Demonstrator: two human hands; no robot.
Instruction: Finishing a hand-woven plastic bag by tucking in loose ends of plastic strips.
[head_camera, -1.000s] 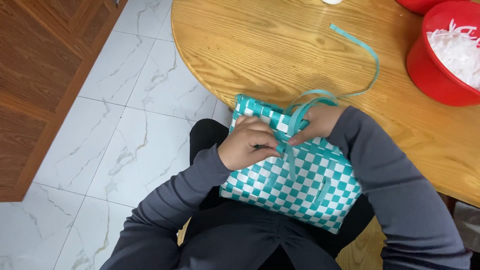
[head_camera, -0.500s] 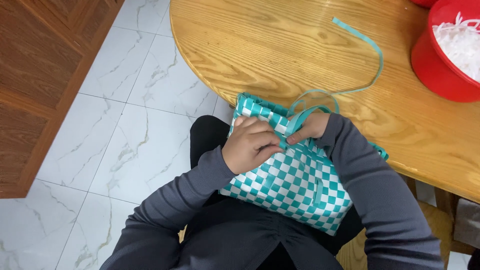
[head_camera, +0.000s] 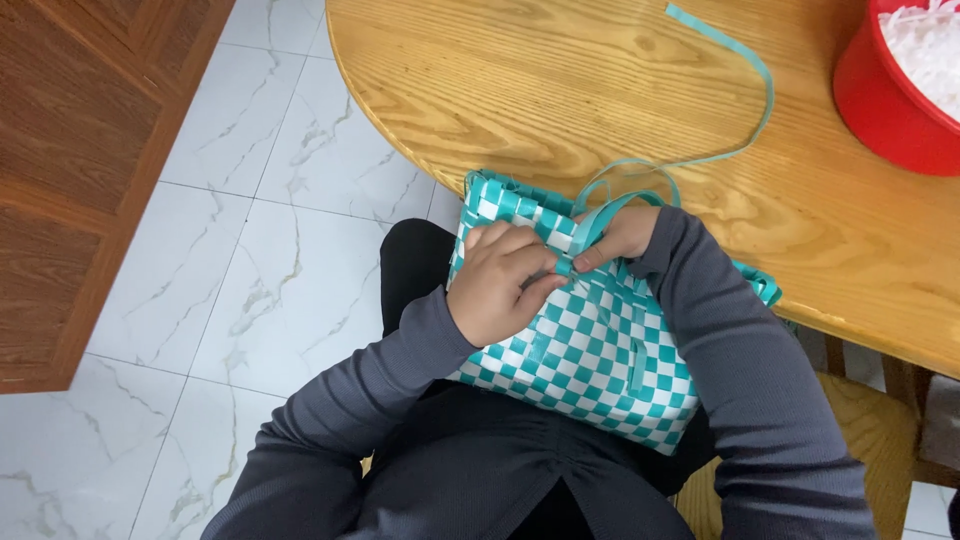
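I am pinching the teal strip (head_camera: 590, 228) with both left hand (head_camera: 505, 285) and right hand (head_camera: 622, 238) at twelve o'clock on the light, stiff woven basket (head_camera: 590, 350).

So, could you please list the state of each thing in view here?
Woven basket: teal and white, on the lap, unfinished at the top edge.
Teal strip: loose, curving across the table.
Left hand: pinching the strip at the basket's edge.
Right hand: gripping the strip.
Red bowl: upright, holding white shreds.
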